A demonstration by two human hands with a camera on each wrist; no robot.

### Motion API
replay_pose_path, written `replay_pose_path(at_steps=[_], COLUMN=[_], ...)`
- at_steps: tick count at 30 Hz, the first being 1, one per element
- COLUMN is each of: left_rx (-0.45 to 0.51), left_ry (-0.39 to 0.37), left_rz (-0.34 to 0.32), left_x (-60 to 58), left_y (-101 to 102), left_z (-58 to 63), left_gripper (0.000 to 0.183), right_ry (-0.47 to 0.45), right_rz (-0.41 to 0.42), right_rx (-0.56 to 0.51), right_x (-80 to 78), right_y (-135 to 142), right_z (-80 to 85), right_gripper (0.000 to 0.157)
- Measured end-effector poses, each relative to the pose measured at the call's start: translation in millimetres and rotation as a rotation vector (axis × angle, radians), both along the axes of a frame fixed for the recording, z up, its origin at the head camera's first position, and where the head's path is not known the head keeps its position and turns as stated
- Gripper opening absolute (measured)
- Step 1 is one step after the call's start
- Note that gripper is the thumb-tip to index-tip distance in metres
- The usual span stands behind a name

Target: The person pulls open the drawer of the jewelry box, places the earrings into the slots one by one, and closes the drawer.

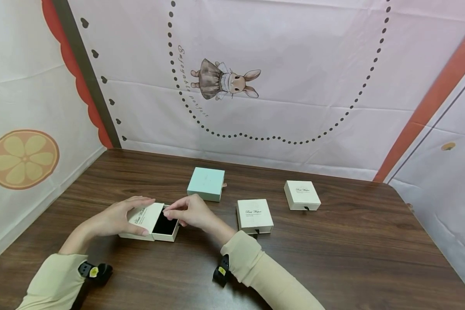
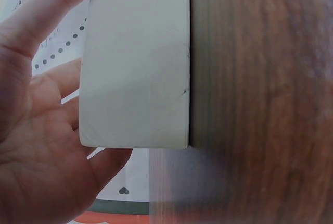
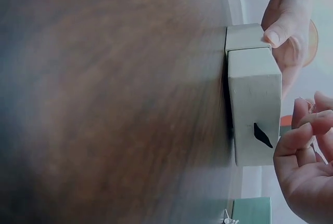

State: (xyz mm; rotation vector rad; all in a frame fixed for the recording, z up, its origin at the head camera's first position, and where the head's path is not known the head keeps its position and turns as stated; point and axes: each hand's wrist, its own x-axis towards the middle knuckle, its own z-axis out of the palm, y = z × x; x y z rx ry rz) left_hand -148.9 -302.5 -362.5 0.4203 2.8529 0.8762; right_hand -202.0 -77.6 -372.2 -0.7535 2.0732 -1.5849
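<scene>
A white drawer box (image 1: 149, 219) lies at the left of the table, its drawer (image 1: 165, 226) pulled out to the right and showing a black lining. Across the sleeve my left hand (image 1: 118, 216) grips the box, thumb on the near side and fingers on the far side. Above the drawer's far part is my right hand (image 1: 191, 212), thumb and fingers pinched together. Between those fingertips a small, thin, shiny piece (image 3: 310, 106) shows in the right wrist view; its kind is too small to make out. A black pull tab (image 3: 263, 135) hangs on the drawer's front.
Behind the right hand stands a mint-green box (image 1: 206, 183) with a ribbon tab. A white box (image 1: 254, 215) with printed lettering lies right of that hand, and a similar white box (image 1: 302, 194) is farther right. A printed cloth backdrop (image 1: 294, 77) rises behind the wooden table (image 1: 352, 249).
</scene>
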Motion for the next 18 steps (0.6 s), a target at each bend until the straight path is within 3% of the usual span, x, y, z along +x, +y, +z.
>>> replay_pose_path(at_steps=[7, 14, 18], left_rx=[0.007, 0.015, 0.012], left_ry=[0.002, 0.005, 0.013], left_rz=[0.001, -0.01, -0.022], left_x=[0.1, 0.4, 0.2], left_y=[-0.3, 0.8, 1.3], left_z=[-0.4, 0.3, 0.7], left_gripper=[0.087, 0.085, 0.084], right_ry=[0.023, 0.128, 0.127], right_rz=[-0.017, 0.029, 0.033], right_rx=[0.072, 0.138, 0.178], right_x=[0.5, 0.0, 0.0], right_y=[-2.8, -4.5, -4.6], right_z=[0.5, -1.0, -1.7], right_gripper=[0.014, 0.017, 0.014])
